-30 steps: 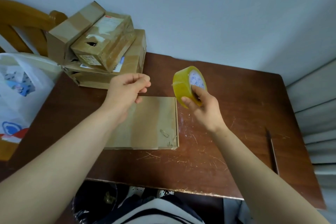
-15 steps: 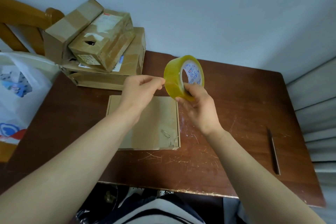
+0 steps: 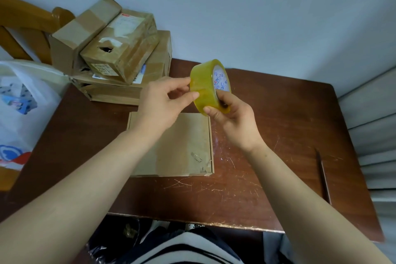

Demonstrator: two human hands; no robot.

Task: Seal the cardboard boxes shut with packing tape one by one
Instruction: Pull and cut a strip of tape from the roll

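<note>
A flat cardboard box (image 3: 182, 148) lies closed on the brown table (image 3: 278, 135), partly under my left forearm. Above its far right corner my right hand (image 3: 233, 120) grips a roll of yellowish clear packing tape (image 3: 209, 85), fingers through its core. My left hand (image 3: 162, 100) is at the roll's left side, thumb and forefinger pinching at the tape's outer surface. No pulled-out strip of tape is visible.
A stack of several worn cardboard boxes (image 3: 115, 53) sits at the table's back left corner. A white plastic bag (image 3: 23, 109) hangs over a wooden chair (image 3: 27, 19) on the left. A thin dark knife (image 3: 322, 176) lies near the table's right edge.
My left hand has moved right from above the flat box to the tape roll and now pinches at it. The right hand has lifted and tilted the roll a little.
</note>
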